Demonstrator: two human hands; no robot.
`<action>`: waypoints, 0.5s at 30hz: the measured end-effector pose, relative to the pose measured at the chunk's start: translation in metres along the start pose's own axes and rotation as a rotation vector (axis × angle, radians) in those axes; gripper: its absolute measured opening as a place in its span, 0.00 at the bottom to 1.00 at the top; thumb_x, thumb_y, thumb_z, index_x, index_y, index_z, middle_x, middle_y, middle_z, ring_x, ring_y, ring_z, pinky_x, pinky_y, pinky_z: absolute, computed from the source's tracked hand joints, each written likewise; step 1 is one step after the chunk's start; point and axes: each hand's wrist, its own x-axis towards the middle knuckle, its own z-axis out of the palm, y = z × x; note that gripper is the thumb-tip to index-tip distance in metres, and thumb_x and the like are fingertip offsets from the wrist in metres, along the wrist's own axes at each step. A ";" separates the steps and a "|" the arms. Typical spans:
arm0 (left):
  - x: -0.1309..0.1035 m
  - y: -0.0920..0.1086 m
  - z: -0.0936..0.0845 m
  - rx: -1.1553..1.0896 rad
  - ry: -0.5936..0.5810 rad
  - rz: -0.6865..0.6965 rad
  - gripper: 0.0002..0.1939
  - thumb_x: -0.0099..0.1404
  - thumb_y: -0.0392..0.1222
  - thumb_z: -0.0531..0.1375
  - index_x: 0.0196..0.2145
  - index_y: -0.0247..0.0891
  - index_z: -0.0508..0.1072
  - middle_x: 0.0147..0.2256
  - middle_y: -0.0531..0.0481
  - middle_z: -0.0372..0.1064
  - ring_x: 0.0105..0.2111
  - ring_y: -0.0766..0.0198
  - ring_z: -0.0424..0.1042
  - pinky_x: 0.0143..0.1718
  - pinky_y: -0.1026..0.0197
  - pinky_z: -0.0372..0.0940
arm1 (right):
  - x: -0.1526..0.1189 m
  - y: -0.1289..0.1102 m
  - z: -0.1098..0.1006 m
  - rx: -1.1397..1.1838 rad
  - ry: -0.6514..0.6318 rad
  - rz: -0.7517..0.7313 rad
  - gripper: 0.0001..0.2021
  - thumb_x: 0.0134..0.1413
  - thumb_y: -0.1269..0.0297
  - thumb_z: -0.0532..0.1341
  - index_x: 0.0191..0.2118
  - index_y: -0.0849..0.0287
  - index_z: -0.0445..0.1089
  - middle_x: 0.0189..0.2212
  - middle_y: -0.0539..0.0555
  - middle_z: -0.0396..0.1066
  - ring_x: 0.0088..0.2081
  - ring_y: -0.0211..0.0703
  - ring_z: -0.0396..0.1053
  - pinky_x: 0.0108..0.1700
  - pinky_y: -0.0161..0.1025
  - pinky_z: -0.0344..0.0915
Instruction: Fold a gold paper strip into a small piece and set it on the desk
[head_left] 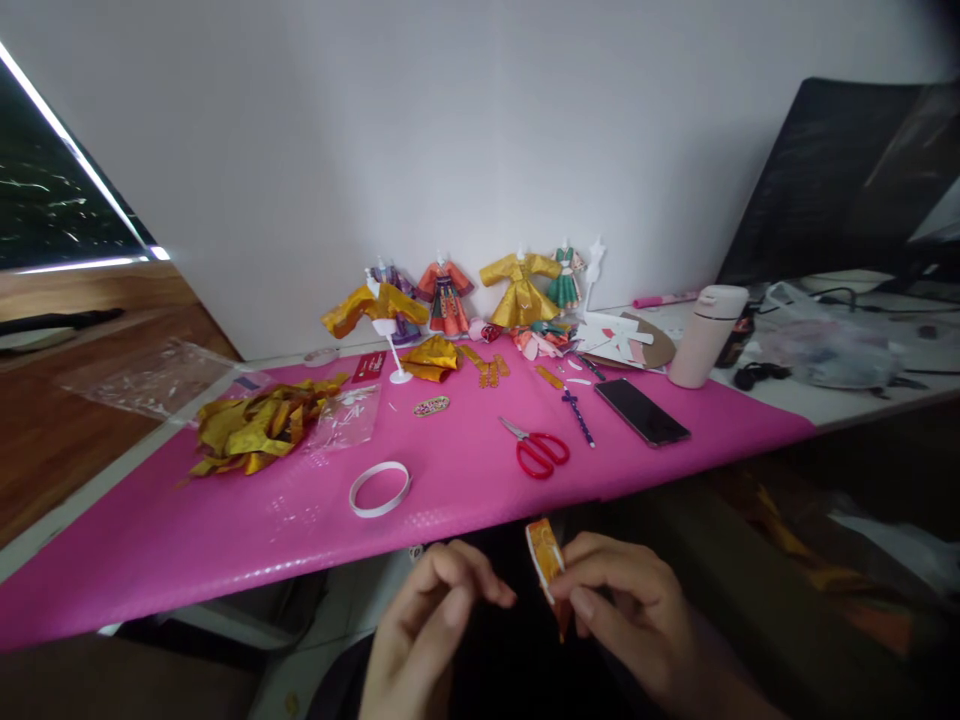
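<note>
My right hand point(626, 605) pinches a small gold fabric strip point(546, 550) with a white edge, just in front of the table's near edge. The strip points up and away from my fingertips, and its lower end hangs below them. To its left, my left hand point(439, 620) is half curled with thumb and fingers apart, and nothing shows in it. Red-handled scissors point(541, 452) lie on the pink table cover point(450, 480) beyond my right hand. A white ring point(380, 512), perhaps a roll of tape, lies beyond my left hand.
Gold fabric scraps point(259, 430) are heaped at the left. Small stands along the wall carry doll dresses, one of them a gold dress point(521, 285). A phone point(643, 410), a pale tumbler point(705, 335) and a plastic bag point(821, 345) occupy the right, below a dark monitor point(840, 180).
</note>
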 end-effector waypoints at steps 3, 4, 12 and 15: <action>0.012 -0.001 0.022 0.084 -0.052 -0.048 0.17 0.61 0.57 0.66 0.29 0.40 0.74 0.29 0.51 0.68 0.32 0.60 0.67 0.36 0.62 0.64 | 0.001 -0.002 0.000 -0.005 -0.045 -0.041 0.12 0.56 0.76 0.59 0.38 0.55 0.78 0.27 0.52 0.75 0.28 0.40 0.73 0.30 0.35 0.68; 0.013 -0.003 0.027 0.090 -0.084 -0.064 0.17 0.62 0.57 0.66 0.30 0.39 0.74 0.29 0.52 0.68 0.32 0.60 0.67 0.36 0.62 0.63 | 0.001 -0.003 0.000 -0.008 -0.063 -0.056 0.12 0.55 0.76 0.59 0.38 0.55 0.78 0.28 0.52 0.75 0.28 0.40 0.73 0.31 0.35 0.68; 0.006 -0.008 0.041 -0.066 -0.033 -0.043 0.12 0.59 0.45 0.69 0.24 0.37 0.73 0.27 0.53 0.67 0.29 0.64 0.65 0.33 0.65 0.62 | 0.001 -0.004 0.003 0.007 -0.191 -0.050 0.13 0.51 0.78 0.60 0.38 0.56 0.78 0.29 0.54 0.77 0.30 0.41 0.74 0.33 0.34 0.67; 0.005 -0.008 0.040 -0.081 0.001 -0.068 0.12 0.58 0.43 0.69 0.23 0.36 0.72 0.25 0.53 0.68 0.28 0.64 0.66 0.32 0.65 0.62 | -0.003 -0.001 0.003 0.064 -0.217 0.091 0.09 0.51 0.76 0.59 0.33 0.56 0.75 0.29 0.53 0.76 0.29 0.40 0.73 0.33 0.35 0.67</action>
